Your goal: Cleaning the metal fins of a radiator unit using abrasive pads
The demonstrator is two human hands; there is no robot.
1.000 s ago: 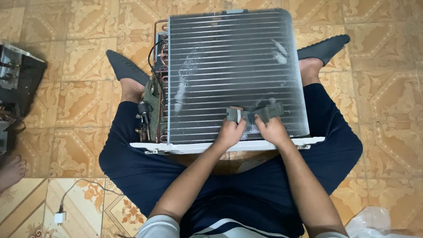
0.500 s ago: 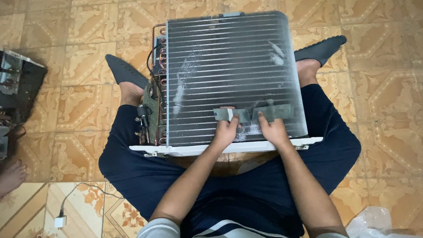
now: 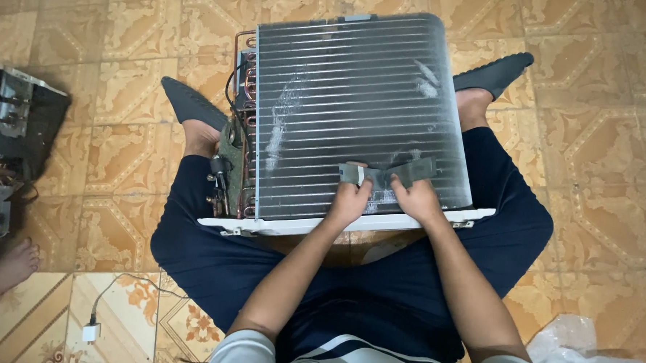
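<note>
A grey finned air-conditioner coil unit (image 3: 341, 88) stands between my legs on the tiled floor, with copper tubing (image 3: 240, 127) along its left side and a white base edge (image 3: 292, 225) nearest me. Both hands press on its lower right face. My left hand (image 3: 350, 203) and my right hand (image 3: 415, 200) each grip one end of a flat dark grey strip (image 3: 392, 173), held level against the fins. Pale scuffed patches mark the fins in the middle and upper right.
A dark dismantled electrical box (image 3: 9, 128) lies at the left edge. Another person's bare foot (image 3: 3, 273) shows at the lower left. A white plug and cable (image 3: 93, 330) lie by my left knee. Crumpled clear plastic (image 3: 584, 356) sits at the lower right.
My hands and the strip have shifted a little left and up across the fins, and the strip now lies more level. The view has tilted slightly.
</note>
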